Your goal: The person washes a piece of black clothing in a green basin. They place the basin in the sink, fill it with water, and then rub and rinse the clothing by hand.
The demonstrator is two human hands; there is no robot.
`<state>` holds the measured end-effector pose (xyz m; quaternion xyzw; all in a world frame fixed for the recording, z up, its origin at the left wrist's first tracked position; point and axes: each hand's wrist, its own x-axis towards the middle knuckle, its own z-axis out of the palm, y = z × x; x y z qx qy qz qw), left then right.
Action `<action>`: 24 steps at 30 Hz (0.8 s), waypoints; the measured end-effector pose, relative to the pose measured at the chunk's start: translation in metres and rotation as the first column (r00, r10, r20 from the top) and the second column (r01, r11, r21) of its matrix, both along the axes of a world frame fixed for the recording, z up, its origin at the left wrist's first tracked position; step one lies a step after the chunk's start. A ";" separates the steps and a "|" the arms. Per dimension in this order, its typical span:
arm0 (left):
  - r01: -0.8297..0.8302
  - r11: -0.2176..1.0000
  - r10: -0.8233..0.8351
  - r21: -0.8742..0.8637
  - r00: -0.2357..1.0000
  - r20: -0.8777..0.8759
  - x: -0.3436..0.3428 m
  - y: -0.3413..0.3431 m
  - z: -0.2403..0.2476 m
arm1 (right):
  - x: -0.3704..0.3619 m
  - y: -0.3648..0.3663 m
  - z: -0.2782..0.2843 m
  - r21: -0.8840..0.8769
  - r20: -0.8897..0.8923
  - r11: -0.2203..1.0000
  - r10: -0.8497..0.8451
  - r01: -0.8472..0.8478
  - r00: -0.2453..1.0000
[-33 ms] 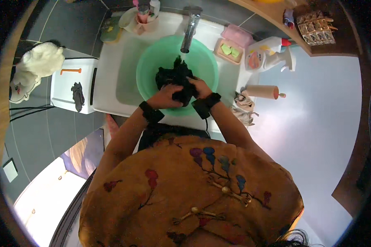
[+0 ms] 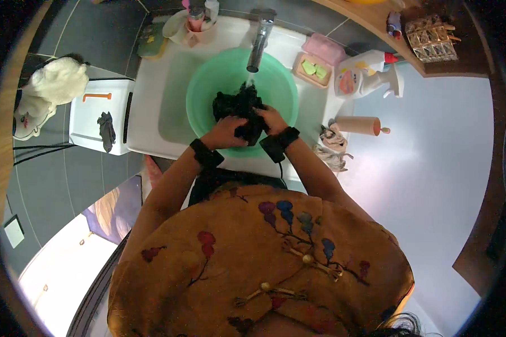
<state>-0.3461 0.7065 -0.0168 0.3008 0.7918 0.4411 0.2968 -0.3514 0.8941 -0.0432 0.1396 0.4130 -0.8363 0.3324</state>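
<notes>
Dark, wet, crumpled cloth (image 2: 242, 109): bunched in a lump over the near half of the round mint-green plastic basin (image 2: 205, 90), which sits in the white sink (image 2: 152, 106).

Head view. Landmark: the basin.
- Chrome tap spout (image 2: 258, 42) reaches over the far rim of the basin; a thin stream of water falls from it onto the far end of the cloth.
- Left hand (image 2: 227, 133) at the near rim, grip closed on the near-left part of the cloth, fingers curled into the fabric.
- Right hand (image 2: 271, 119) just right of it, also clamped on the cloth, at its near-right edge. Both wrists wear black bands.
- The two hands are touching or nearly so; I cannot tell which.
- Key relation: the cloth lies away from both grips, toward the tap, its long axis running from the hands to the stream. Neither hand is clearly nearer; both are on it.
- Right of the basin: pink soap dish (image 2: 315, 67), white spray bottle (image 2: 365, 76) lying on its side.
- Beyond the basin's far-left rim: small cup with toiletries (image 2: 197, 25).
- Left of the basin, past the sink edge: small white cabinet top (image 2: 90, 121) carrying a dark rag (image 2: 107, 130).
</notes>
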 end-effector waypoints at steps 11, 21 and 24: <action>-0.762 0.643 0.123 0.075 0.199 0.972 -0.002 0.005 0.011 | 0.009 -0.028 0.047 0.219 -0.416 0.971 0.002 0.097 0.910; -0.762 0.509 0.334 0.401 0.604 0.723 -0.022 -0.017 0.005 | 0.005 0.024 -0.018 0.389 -0.268 0.797 -0.382 0.462 0.885; -0.737 0.564 0.420 0.372 0.644 0.640 -0.021 -0.014 0.011 | 0.011 0.026 0.001 0.447 -0.157 0.839 -0.267 0.309 0.951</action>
